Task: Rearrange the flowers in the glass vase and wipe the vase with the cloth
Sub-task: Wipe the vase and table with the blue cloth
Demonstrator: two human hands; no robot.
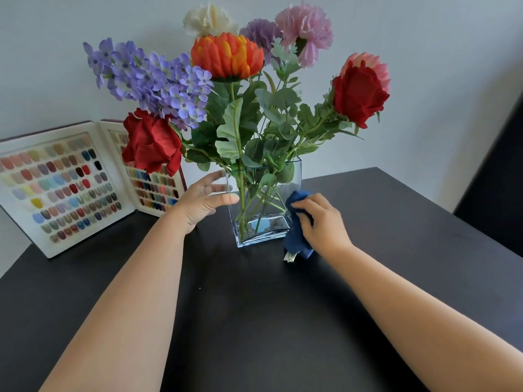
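A clear rectangular glass vase stands upright at the centre of a matte black tabletop, holding a bouquet of artificial flowers whose green stems cross inside the glass. From the vase mouth, a red rose leans toward 9 o'clock, a spray of small violet blossoms toward 10 o'clock, an orange bloom and a cream bloom rise near 12 o'clock, lilac and pink ruffled blooms sit near 1 o'clock, and a second red rose points toward 2 o'clock. The left hand, at 9 o'clock of the vase, is spread open with its fingers against the left wall and its thumb across the front face, steadying the glass. The right hand, at 3 o'clock of the vase, is closed around a bunched dark blue cloth that is pressed against the vase's right front edge; a pale label hangs from the cloth's lower end. At 9 o'clock on the tabletop, an opened white display book of coloured nail samples leans against the pale wall.
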